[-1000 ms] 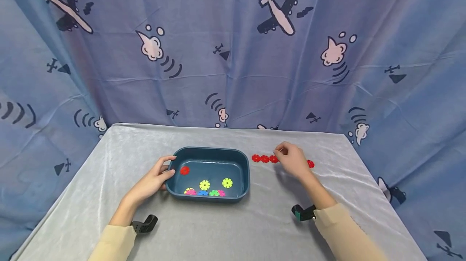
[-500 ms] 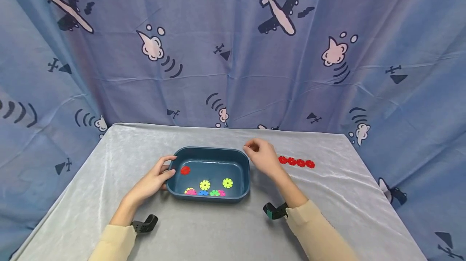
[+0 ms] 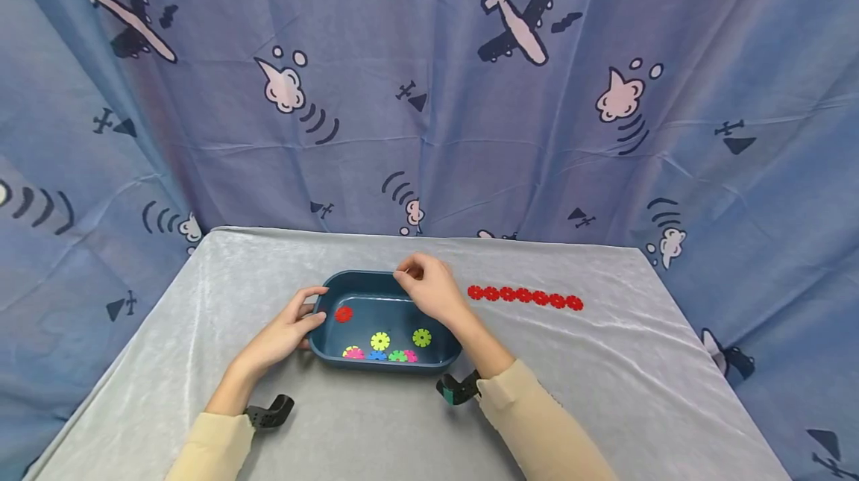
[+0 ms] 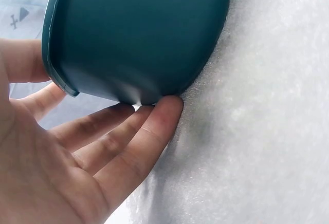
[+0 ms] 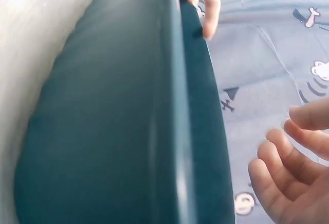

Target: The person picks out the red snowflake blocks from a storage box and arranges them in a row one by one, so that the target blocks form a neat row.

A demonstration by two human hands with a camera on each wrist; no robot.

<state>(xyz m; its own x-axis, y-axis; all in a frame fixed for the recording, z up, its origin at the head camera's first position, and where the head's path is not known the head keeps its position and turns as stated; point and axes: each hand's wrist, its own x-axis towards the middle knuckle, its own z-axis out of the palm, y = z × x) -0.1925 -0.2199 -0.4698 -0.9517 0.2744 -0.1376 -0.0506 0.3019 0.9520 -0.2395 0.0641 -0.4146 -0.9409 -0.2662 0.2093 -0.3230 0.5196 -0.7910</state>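
Observation:
At its left end, a dark blue plastic bin [image 3: 385,368] is held by my left hand [image 3: 285,330]. In the left wrist view several fingertips [image 4: 169,106] press the bin's outer wall, while other digits reach the rim. My right hand [image 3: 432,288] hovers over the bin's far right part, fingers loosely bent. The right wrist view shows nothing between those fingers [image 5: 277,183]. Inside the bin lie a red notched disc [image 3: 344,314], yellow discs [image 3: 421,338], and pink, blue and green ones along the near wall, partly hidden by it.
Right of the bin, several red notched discs [image 3: 525,295] lie in a row on the white cloth-covered table [image 3: 362,429]. A blue curtain [image 3: 429,93] with airplane prints hangs behind the table and at both sides.
My right hand has moved left from above the row of red discs to over the bin, uncovering the whole row. My left hand and the bin stay in place.

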